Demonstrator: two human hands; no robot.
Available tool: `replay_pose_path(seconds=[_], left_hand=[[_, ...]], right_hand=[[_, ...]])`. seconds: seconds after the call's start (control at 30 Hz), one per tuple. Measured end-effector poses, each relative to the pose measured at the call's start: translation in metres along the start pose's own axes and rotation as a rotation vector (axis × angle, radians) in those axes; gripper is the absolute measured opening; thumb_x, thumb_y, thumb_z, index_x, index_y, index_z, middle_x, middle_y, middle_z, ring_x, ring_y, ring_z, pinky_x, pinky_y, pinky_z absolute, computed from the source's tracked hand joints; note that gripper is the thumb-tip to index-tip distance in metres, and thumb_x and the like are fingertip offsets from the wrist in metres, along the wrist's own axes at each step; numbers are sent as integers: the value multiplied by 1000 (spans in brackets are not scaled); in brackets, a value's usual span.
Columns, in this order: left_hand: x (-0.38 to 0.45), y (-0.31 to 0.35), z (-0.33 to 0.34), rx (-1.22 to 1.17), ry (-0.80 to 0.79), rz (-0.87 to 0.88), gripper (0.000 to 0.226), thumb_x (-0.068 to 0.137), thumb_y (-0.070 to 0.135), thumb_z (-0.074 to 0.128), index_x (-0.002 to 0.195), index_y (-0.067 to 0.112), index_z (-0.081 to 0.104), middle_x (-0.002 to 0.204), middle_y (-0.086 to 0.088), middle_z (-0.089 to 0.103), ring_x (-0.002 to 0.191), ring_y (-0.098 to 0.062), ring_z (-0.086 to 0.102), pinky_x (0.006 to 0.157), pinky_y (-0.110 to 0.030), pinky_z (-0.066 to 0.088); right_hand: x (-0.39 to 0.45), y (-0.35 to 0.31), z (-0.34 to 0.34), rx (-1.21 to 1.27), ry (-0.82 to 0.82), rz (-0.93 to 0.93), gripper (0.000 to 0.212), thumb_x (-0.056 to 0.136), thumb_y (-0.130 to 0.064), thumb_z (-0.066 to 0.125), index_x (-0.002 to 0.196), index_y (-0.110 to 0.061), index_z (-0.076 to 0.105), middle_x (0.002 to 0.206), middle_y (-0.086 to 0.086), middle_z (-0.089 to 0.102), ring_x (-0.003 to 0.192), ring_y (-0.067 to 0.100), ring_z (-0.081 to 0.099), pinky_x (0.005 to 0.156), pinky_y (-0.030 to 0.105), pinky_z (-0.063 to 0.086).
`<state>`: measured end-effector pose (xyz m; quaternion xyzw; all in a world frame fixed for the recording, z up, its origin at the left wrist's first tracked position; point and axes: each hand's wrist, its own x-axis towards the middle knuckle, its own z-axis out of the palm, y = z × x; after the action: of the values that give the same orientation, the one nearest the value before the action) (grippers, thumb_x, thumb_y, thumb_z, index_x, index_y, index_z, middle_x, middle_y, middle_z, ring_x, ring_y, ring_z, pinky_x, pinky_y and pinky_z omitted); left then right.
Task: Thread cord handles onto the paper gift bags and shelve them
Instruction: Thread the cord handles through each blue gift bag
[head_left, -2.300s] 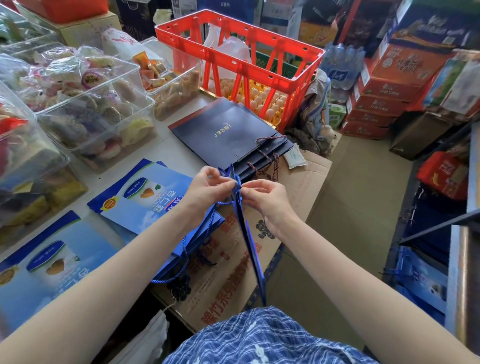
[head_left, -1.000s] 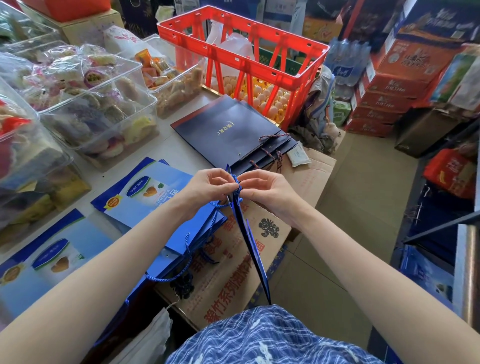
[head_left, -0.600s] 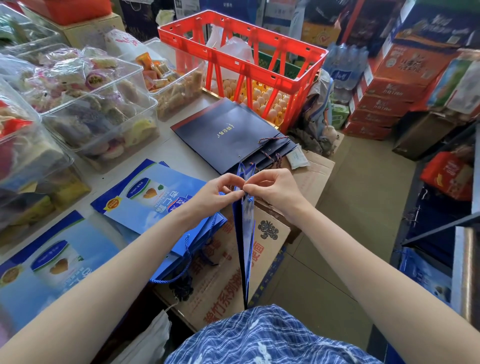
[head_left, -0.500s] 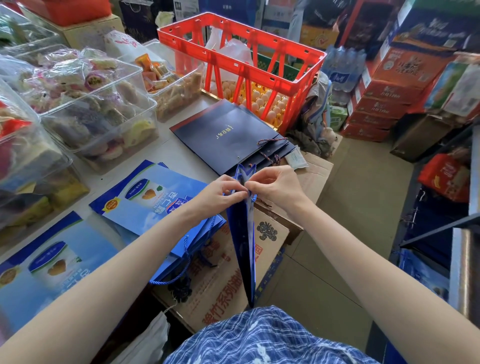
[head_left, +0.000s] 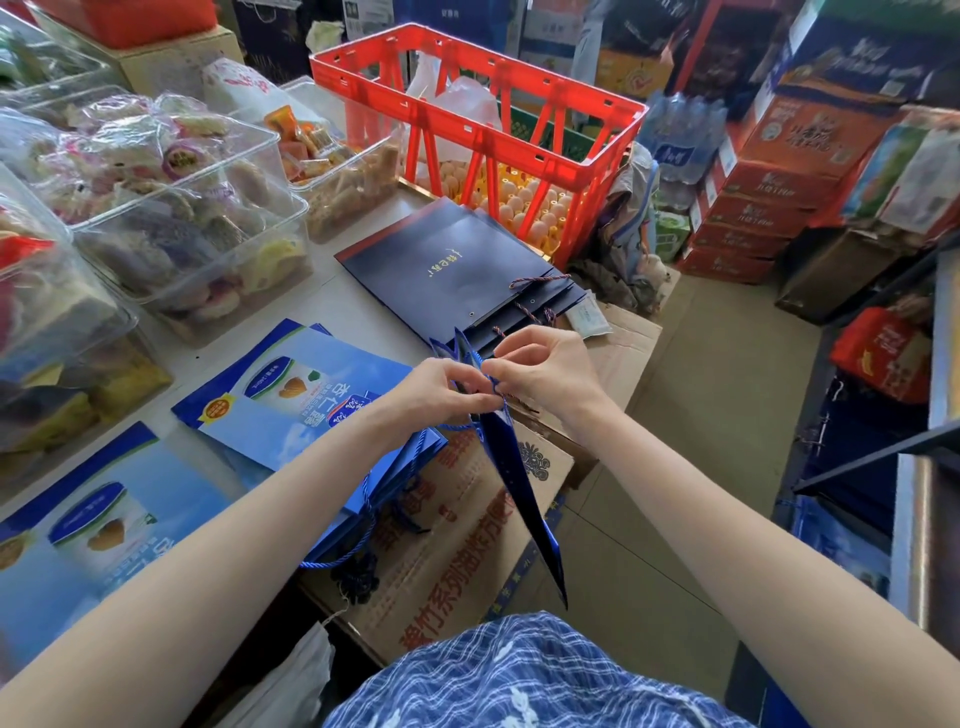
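Observation:
I hold a flat blue paper gift bag (head_left: 524, 499) edge-on in front of me, its top edge between my hands. My left hand (head_left: 441, 389) pinches the bag's top edge and a blue cord (head_left: 363, 525) that loops down below my wrist. My right hand (head_left: 545, 369) pinches the same spot from the other side. A stack of light blue printed bags (head_left: 301, 395) lies on the table at left. A pile of dark navy bags (head_left: 447, 265) with cord handles lies behind my hands.
Clear plastic boxes of wrapped snacks (head_left: 171, 208) fill the table's left side. A red crate (head_left: 483, 119) with eggs stands behind the navy bags. A cardboard box (head_left: 457, 551) sits under my hands. Stacked cartons (head_left: 769, 197) and a metal shelf (head_left: 924, 467) stand at right.
The blue bag has tilted, its bottom swinging right. My hands stay together at its top edge and have shifted slightly, still working the cord.

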<state>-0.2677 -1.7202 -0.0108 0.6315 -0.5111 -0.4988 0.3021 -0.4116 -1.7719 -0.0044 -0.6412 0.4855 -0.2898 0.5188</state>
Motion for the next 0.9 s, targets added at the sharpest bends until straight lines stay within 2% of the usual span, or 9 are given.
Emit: replay_pose_path(seconds=[0.23,0.33,0.4,0.5,0.57,0.63,0.7,0.77,0.9], left_hand=[[1,-14,-1,44,43,-15,7,83,19,69,77,22,70,72,1,46,61,-8,40,58,-15,34],[1,-22,8,-7,-5,-2,11,81,9,68,75,18,68,60,5,53,55,-4,47,61,-15,37],[1,-22,16,-7,-27,18,9,81,4,68,79,12,66,51,15,51,47,3,47,54,-10,36],[7,-24,26,-43,116,79,20,79,4,70,77,18,55,77,6,52,60,0,53,56,-13,42],[12,-28,29,-164,230,27,27,80,7,70,78,19,46,89,-2,49,67,-9,55,63,-23,52],[14,-31,31,-246,188,-80,26,82,19,70,79,16,44,85,-3,47,70,-12,51,70,-28,55],[16,-34,31,-90,98,-184,32,81,36,69,80,16,45,82,-2,49,72,-13,49,69,-28,49],[18,-32,30,60,61,-222,39,77,43,71,78,17,42,77,0,46,71,-14,45,67,-30,44],[19,-26,29,119,-86,-273,44,74,42,74,75,18,38,71,0,40,64,-13,38,60,-25,37]], right_hand=[[2,5,-7,108,-69,28,14,74,-5,77,76,-10,64,72,8,68,63,18,65,69,31,58],[-2,24,-12,70,-84,50,8,80,-11,72,83,-13,65,80,4,68,75,15,64,73,28,55],[-5,47,-15,43,-48,202,19,85,-22,67,100,-10,63,95,4,66,87,14,61,74,24,53],[-14,68,-8,184,-97,542,41,90,-34,60,115,-2,57,100,10,61,84,19,62,72,26,56],[-15,68,-3,317,-116,567,34,93,-26,57,110,4,60,93,13,63,76,19,63,71,29,57],[-12,62,0,355,-132,506,20,93,-12,57,103,4,62,89,14,61,72,18,60,73,30,55],[-9,55,0,403,-154,496,7,90,-3,56,86,-3,61,81,11,59,66,17,61,68,31,56],[-10,50,-1,424,-155,508,18,90,0,51,75,-10,54,73,8,55,57,16,61,64,35,54],[-19,58,-7,526,-208,542,18,98,-11,43,82,-16,49,58,0,42,47,12,54,69,42,52]])
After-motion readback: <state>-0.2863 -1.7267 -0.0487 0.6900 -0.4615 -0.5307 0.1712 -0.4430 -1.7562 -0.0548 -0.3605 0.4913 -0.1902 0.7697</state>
